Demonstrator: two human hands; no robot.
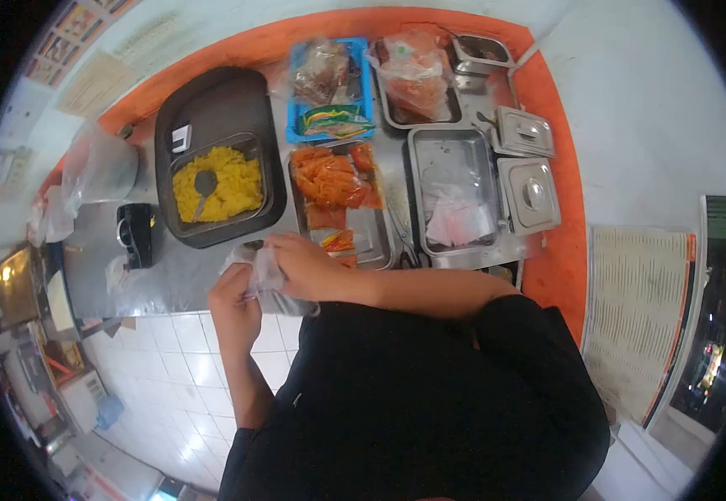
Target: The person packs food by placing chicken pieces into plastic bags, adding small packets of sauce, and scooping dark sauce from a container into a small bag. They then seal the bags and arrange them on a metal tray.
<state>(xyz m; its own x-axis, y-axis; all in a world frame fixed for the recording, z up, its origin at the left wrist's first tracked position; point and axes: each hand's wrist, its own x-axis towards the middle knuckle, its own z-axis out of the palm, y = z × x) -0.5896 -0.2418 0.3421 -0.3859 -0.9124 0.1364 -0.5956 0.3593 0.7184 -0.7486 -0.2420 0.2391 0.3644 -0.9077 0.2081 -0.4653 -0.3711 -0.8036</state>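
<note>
A clear plastic bag (268,280) hangs between my two hands at the counter's front edge. My left hand (236,292) has its fingers closed on the bag's left side. My right hand (300,263) pinches the bag's upper right part, knuckles facing up. A small dark spot shows at the bag's top; I cannot make out what it is. Just beyond stands a dark container with a pan of yellow rice (237,171), a dark spoon (204,185) resting in it. To the right, a metal tray (369,246) holds bags of orange-red food (329,179).
At the back are a blue tray (293,117) with bagged food and a metal tray with an orange bag (415,79). Rightward, a steel pan (450,150) holds pinkish-white plastic bags (459,219), beside lidded containers (531,192). Scissors (407,246) lie between trays; a black device (135,235) stands left.
</note>
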